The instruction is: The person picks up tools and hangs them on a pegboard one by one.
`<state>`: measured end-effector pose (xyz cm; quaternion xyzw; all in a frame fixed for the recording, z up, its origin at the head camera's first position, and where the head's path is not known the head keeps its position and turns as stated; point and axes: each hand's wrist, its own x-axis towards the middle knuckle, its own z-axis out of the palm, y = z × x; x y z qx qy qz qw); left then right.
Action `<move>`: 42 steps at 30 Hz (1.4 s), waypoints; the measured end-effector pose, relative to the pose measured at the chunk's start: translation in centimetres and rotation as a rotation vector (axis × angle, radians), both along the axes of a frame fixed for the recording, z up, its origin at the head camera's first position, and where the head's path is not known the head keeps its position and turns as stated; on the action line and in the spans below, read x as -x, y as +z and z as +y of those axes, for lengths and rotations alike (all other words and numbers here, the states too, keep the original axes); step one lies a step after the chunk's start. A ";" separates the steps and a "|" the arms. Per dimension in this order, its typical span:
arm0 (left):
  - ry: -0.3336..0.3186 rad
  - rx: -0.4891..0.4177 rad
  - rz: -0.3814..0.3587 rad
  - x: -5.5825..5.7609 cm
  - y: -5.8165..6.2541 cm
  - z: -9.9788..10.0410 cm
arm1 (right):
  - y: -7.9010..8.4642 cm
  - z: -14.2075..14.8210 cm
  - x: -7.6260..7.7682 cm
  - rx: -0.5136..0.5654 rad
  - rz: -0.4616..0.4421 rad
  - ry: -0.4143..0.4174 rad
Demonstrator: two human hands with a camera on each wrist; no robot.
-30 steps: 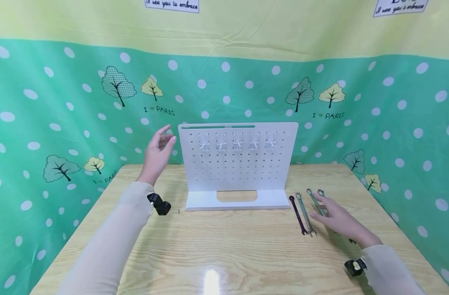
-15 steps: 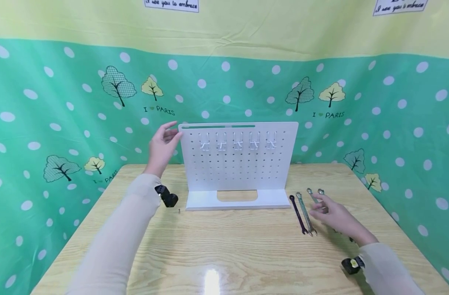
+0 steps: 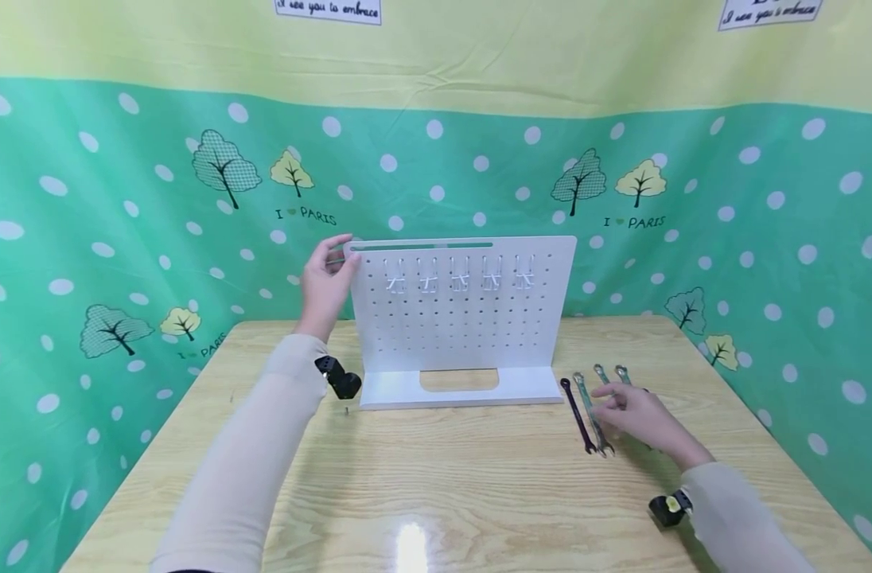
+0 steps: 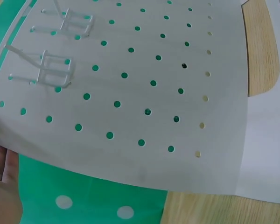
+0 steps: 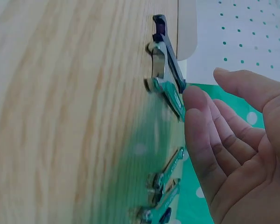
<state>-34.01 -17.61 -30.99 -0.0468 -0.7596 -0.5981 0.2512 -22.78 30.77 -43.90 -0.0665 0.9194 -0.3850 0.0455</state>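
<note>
A white pegboard [image 3: 461, 318] stands upright on its base, with several wire hooks [image 3: 461, 274] along its upper rows. My left hand [image 3: 325, 293] grips its upper left corner, thumb in front and fingers behind; in the left wrist view, part of that hand [image 4: 4, 186] shows at the board's edge. My right hand [image 3: 640, 415] hovers over the wrenches with relaxed fingers, holding nothing. A dark wrench [image 3: 578, 415] lies nearest the board. Beside it is a green-tinted wrench [image 3: 583, 395]; further right, more wrenches [image 3: 624, 374] are partly hidden by the hand.
The wooden table [image 3: 436, 477] bears everything. A tiny upright object [image 3: 346, 411] sits left of the pegboard base. Behind hangs a green and yellow curtain [image 3: 407, 183]. Black cameras are strapped to the left wrist [image 3: 343, 382] and the right wrist [image 3: 668, 508].
My left hand has moved right and taken hold of the board's upper left corner. My right hand has shifted slightly left over the wrenches, which lie where they were.
</note>
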 end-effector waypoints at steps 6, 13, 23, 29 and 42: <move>0.008 -0.033 0.018 0.0 -0.2 0.2 | -0.4 -0.9 0.6 0.012 -0.020 -0.008; -0.001 -0.047 0.021 -0.2 -0.2 0.4 | -0.8 -1.5 1.4 0.047 -0.064 -0.014; 0.000 -0.049 0.014 0.0 -0.2 0.4 | -1.6 -1.9 2.3 -0.026 -0.080 -0.072; 0.005 -0.043 0.023 -0.2 -0.1 0.5 | -1.8 -2.1 2.6 -0.076 -0.102 -0.109; 0.014 -0.040 0.027 -0.1 -0.3 0.3 | -1.8 -2.4 3.5 -0.143 -0.122 -0.138</move>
